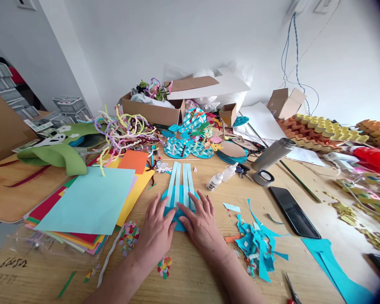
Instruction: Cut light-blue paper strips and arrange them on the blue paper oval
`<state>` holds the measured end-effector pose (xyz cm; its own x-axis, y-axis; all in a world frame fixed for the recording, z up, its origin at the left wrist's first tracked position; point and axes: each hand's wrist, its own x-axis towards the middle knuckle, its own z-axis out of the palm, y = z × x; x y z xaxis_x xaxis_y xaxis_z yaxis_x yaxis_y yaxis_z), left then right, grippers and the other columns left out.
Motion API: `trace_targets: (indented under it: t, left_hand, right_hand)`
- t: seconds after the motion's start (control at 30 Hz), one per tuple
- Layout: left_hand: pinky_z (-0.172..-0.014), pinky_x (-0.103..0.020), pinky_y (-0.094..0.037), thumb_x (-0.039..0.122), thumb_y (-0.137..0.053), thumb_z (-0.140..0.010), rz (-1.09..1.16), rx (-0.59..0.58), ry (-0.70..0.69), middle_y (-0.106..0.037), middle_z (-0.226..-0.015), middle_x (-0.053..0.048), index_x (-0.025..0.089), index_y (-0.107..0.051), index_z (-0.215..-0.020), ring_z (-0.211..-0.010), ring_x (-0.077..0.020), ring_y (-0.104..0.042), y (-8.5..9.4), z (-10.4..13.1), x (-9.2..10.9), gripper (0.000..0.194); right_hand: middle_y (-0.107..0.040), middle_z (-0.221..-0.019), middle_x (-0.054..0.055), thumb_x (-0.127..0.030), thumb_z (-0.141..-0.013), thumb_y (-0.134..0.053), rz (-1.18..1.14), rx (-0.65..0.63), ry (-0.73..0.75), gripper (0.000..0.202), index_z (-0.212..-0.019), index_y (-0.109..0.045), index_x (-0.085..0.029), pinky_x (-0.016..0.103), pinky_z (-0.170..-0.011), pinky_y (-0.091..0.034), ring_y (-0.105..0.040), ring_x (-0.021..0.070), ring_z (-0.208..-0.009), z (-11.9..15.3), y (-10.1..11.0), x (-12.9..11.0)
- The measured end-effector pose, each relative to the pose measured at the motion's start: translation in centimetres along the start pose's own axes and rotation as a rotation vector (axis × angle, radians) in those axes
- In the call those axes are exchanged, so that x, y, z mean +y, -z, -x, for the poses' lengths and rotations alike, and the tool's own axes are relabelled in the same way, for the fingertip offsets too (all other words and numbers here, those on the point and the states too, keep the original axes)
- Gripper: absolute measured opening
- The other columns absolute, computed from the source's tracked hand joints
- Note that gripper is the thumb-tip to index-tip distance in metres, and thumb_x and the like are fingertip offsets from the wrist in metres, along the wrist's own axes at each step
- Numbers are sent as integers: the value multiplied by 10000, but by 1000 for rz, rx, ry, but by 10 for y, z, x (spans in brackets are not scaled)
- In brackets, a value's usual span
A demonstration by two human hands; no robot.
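Where the tabletop (120, 274) runs nearest, red-handled scissors (293, 289) lie at the right, and black handwriting (9, 264) marks the left, its characters too unclear for me to read with certainty. Round paper confetti (164, 267) lies between the person's forearms, with cut blue paper scraps (261, 247) heaped to the right. A little farther, the left hand (158, 223) and right hand (201, 217) rest palms down, fingers spread and clamped on nothing, over the near ends of four pale blue paper strips (178, 181). These lie side by side on a blue disc (179, 219) mid-table, their far ends reaching past its edge. To the right is a black smartphone (294, 211), its screen dark; to the left, a stack of coloured paper (85, 202). Beyond stand two white squeeze bottles (214, 182); the nearer one's label bears small dark print I can't make out. Farther right is a metallic vacuum flask (274, 154), and farther left, tangled pipe cleaners (126, 131). Near the wall (145, 42) sits an open cardboard box (152, 113).
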<state>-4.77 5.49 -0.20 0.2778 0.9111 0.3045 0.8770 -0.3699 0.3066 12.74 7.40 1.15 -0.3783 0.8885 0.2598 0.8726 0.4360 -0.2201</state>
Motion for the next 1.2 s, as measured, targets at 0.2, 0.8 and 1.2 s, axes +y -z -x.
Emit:
trace_targets:
  t: [0.2,0.8,1.2]
  left_hand:
    - [-1070,-561,-347,175,-466,-886,0,-35,-25,-442,-1432,-63,230,-585,-1185,-1387,-322,-245,2,-1,1,326]
    - [-1080,-588,-301,174,-435,-902,-25,-64,-56,-538,-1363,-57,225,-556,-1215,-1403,-283,-248,3,-2,3,339]
    - [-1082,-602,-294,172,-425,-897,-91,-30,-80,-534,-1369,-50,241,-602,-1152,-1390,-290,-280,4,-5,8,318]
  right_hand:
    - [-485,-1343,81,-342,-942,-458,42,61,-47,272,-1121,-662,-328,583,-1067,-254,-252,339,-1356,-2,2,8]
    - [-479,-1358,75,-337,-935,-471,51,18,-21,274,-1149,-643,-338,576,-1085,-224,-233,334,-1373,1,-2,8]
    - [-486,-1355,80,-331,-933,-477,57,28,-17,273,-1149,-644,-342,578,-1068,-255,-260,340,-1362,2,-5,8]
